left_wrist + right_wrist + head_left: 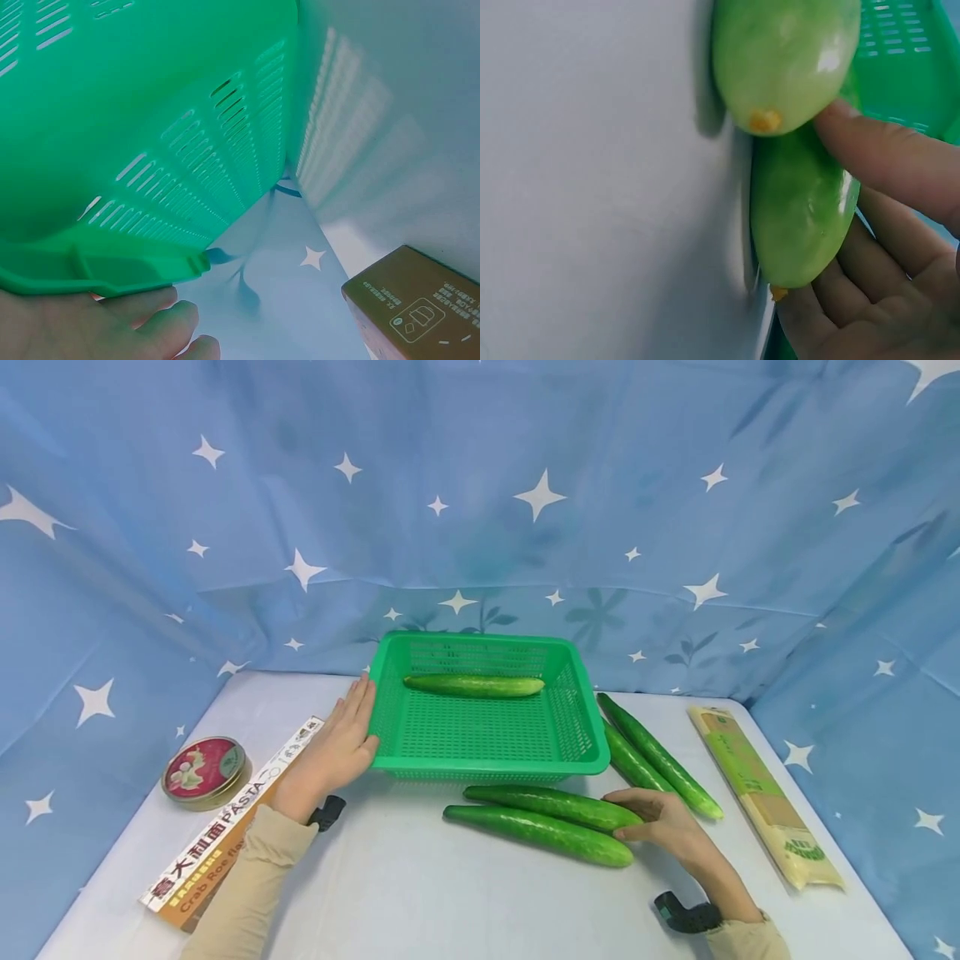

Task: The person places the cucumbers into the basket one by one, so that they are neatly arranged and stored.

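Observation:
My left hand (336,752), fingers straight, rests against the left side of a green plastic basket (487,765). In the left wrist view its fingers lie along the basket's rim (97,279). Inside the basket, one cucumber (472,686) lies along the back. Two more cucumbers lie side by side in front of it. My right hand (667,821) pinches the pale right end of the farther one (551,803), thumb on the near side and fingers beyond, as the right wrist view shows. The nearer cucumber (536,835) lies right beside the thumb.
Right of the basket lie two other cucumbers, one outer (663,756) and one inner (633,762). Farther right is a long pack of noodles (761,793). On the left are a pasta box (225,827), partly behind my left forearm, and a round red-lidded tin (202,768). A blue starry curtain (480,552) encloses the table.

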